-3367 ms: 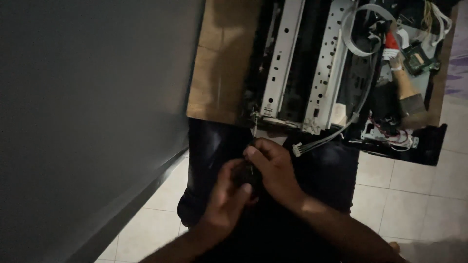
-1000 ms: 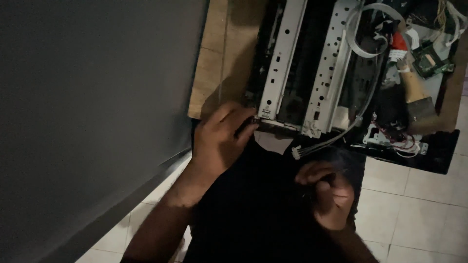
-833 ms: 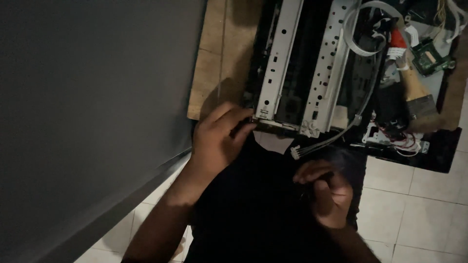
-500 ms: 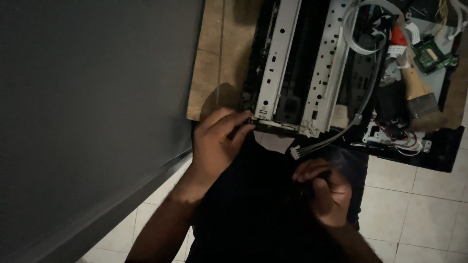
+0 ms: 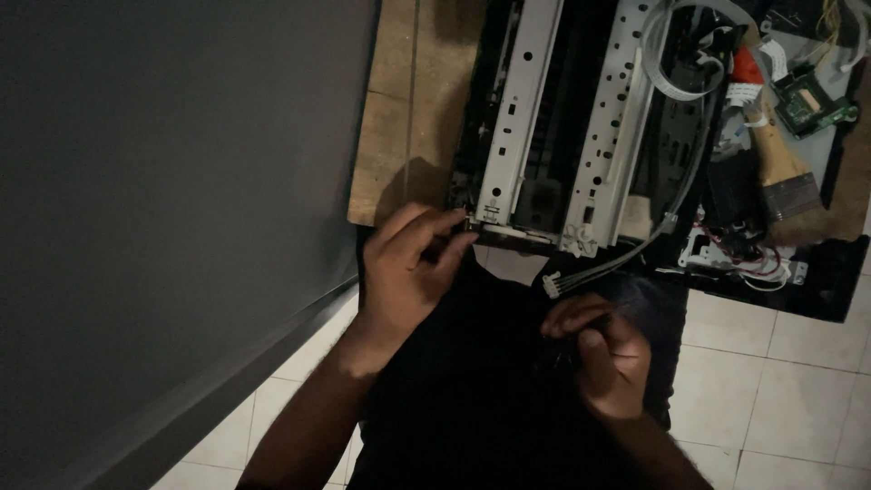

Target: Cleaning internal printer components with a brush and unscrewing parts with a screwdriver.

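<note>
The left hand (image 5: 408, 272) is pinched with its fingertips on the near left corner of the opened printer chassis (image 5: 544, 136), which sits on the wooden counter (image 5: 399, 118); the right hand (image 5: 603, 349) is curled shut on a small dark part, too dim to identify, just below the loose white connector (image 5: 552, 284). In such low light a slip at the metal rail edge could nick a finger or snag the wire. Against 3.4 s ago, the hands are seen apart instead of joined.
</note>
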